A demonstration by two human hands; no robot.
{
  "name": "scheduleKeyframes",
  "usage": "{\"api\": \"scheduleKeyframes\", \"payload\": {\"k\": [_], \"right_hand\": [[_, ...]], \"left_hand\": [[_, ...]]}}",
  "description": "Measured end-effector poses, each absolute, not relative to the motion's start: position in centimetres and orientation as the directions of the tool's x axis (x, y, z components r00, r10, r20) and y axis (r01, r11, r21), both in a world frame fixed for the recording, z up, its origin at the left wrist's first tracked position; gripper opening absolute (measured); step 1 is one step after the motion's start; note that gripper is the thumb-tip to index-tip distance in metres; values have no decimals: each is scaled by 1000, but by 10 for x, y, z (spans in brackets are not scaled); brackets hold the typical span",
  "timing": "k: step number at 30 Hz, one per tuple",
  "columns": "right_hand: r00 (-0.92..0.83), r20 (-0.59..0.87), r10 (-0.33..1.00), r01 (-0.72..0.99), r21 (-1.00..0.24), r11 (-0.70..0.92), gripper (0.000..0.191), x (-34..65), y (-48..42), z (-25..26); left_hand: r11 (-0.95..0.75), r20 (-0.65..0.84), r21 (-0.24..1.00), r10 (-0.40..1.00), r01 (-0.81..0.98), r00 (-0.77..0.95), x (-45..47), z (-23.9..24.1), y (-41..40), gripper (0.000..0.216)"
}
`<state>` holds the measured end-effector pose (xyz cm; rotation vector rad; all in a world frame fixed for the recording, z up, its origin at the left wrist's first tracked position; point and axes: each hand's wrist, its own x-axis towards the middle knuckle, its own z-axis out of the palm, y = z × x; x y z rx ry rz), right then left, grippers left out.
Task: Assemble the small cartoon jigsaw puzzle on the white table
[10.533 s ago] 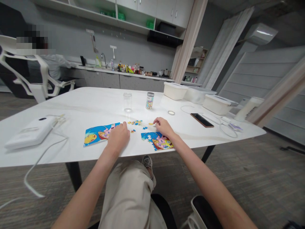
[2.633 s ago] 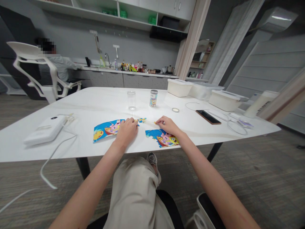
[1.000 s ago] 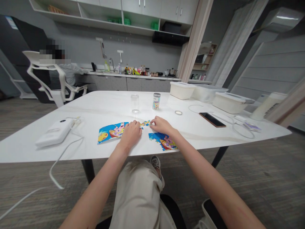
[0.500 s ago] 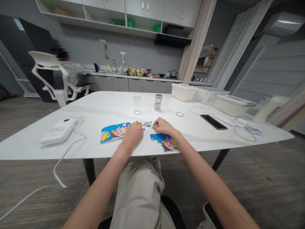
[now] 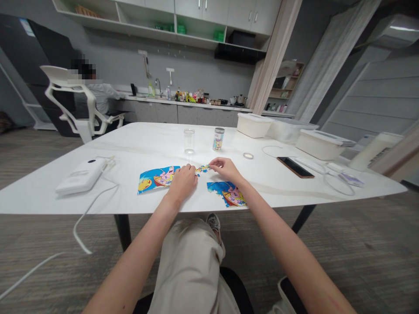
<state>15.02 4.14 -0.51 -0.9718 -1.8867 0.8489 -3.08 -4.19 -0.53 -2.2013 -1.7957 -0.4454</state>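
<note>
My left hand rests palm down over the right end of a picture sheet with a blue cartoon scene, its fingers loosely bent and reaching toward the loose puzzle pieces. What lies under that palm is hidden. At the right end of these small pieces, thumb and forefinger of my right hand are pinched together on a puzzle piece, mostly covered by the fingertips. Below my right wrist lies a partly assembled jigsaw puzzle with a ragged left edge, its right part covered by my forearm.
Behind the pieces stand a clear jar and a cartoon-printed can; a ring lies nearby. A phone, cables and white boxes occupy the right side. A white device is at left. A person sits beyond.
My right hand has moved slightly up and away from me, its fingertips now at the edge of the loose pieces. My left hand stays in place. The view has shifted slightly.
</note>
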Motion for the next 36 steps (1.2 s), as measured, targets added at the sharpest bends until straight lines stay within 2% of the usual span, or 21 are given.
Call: {"api": "scheduleKeyframes", "payload": {"k": [3,5,11,18,22,29,36], "right_hand": [[-371,300,879,141,-917,373,25,149,42,-6],[-391,266,881,94,-941,325,29,149,40,-6],[-411,208,888,102,-957,271,31,151,32,0],[-486,220,845,132,-938,321,28,153,26,5],[-519,235,822,81,-944,321,29,150,25,5],[-559,221,799,49,-953,298,31,152,22,6],[-573,188,798,90,-953,289,29,152,23,5]], "left_hand": [[-219,405,-3,892,976,202,-31,-5,-41,20],[-257,421,2,877,967,232,-31,-6,-40,22],[-356,471,-54,815,933,338,-29,-4,-40,19],[-398,516,-90,765,913,385,-28,-3,-40,16],[-402,517,-117,756,908,401,-30,-4,-40,18],[-405,519,-105,756,908,398,-30,-2,-40,20],[-417,548,-93,737,904,396,-30,-2,-41,21]]}}
